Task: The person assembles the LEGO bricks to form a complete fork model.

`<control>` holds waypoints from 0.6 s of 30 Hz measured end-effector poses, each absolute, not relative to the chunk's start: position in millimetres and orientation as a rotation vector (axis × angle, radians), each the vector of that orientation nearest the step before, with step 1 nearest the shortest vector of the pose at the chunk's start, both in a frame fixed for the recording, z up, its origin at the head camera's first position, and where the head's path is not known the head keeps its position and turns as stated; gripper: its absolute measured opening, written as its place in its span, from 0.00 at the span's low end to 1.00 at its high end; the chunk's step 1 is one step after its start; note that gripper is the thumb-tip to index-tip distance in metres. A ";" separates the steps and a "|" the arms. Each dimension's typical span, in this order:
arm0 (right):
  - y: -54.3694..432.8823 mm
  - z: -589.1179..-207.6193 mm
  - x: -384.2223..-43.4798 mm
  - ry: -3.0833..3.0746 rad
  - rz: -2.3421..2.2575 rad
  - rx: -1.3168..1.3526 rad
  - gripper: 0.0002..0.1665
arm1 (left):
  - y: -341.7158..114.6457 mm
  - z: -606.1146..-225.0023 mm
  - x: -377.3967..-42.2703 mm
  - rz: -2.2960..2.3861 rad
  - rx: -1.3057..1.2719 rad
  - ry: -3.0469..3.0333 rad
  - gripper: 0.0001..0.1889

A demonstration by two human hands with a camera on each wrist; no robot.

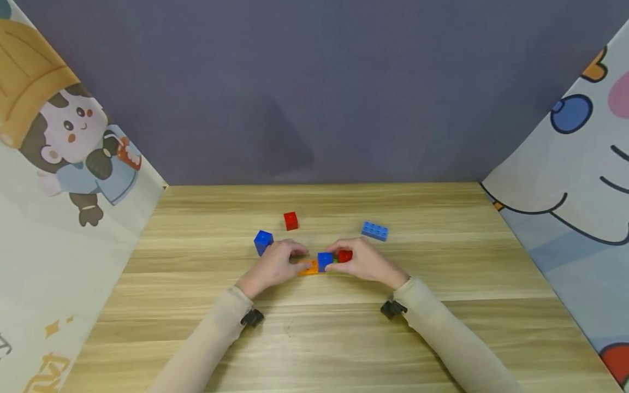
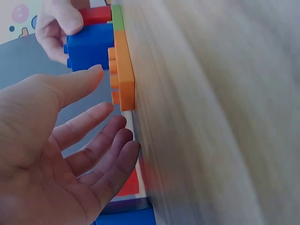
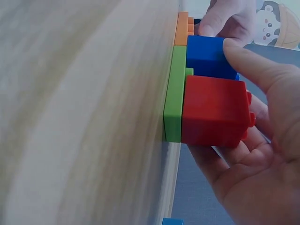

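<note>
A low orange brick (image 1: pixel 309 268) and a low green brick (image 3: pixel 174 96) lie end to end on the table. Over their join sits a tall blue brick (image 1: pixel 325 262), which my right hand (image 1: pixel 367 262) pinches between thumb and fingers. A red brick (image 3: pixel 213 110) stands on the green one, beneath the right palm. My left hand (image 1: pixel 276 263) is beside the orange brick's left end, fingers loosely bent and thumb apart from them. Nothing lies between them in the left wrist view. The green brick is mostly hidden in the head view.
Another tall blue brick (image 1: pixel 262 242) stands just beyond the left hand. Farther back is a small red brick (image 1: pixel 291 221). A lighter blue studded brick (image 1: pixel 375 231) lies behind the right hand. A grey wall (image 1: pixel 319 109) rises at the wooden table's (image 1: pixel 324 349) back edge.
</note>
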State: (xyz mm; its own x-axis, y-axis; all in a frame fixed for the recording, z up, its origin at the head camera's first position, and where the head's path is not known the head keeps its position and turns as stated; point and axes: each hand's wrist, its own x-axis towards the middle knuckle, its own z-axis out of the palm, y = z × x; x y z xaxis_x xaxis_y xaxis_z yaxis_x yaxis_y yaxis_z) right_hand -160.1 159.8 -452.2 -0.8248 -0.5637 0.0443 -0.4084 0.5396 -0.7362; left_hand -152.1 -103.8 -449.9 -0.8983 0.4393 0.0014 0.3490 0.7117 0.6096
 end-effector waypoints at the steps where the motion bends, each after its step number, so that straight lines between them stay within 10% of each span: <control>1: 160.1 -452.5 -160.1 2.580 -1.154 -0.824 0.22 | -105.1 -449.7 -152.8 0.955 0.636 2.772 0.16; 18: 159.0 -452.9 -159.5 2.598 -1.127 -0.790 0.24 | -107.7 -438.4 -164.2 1.150 0.493 2.873 0.23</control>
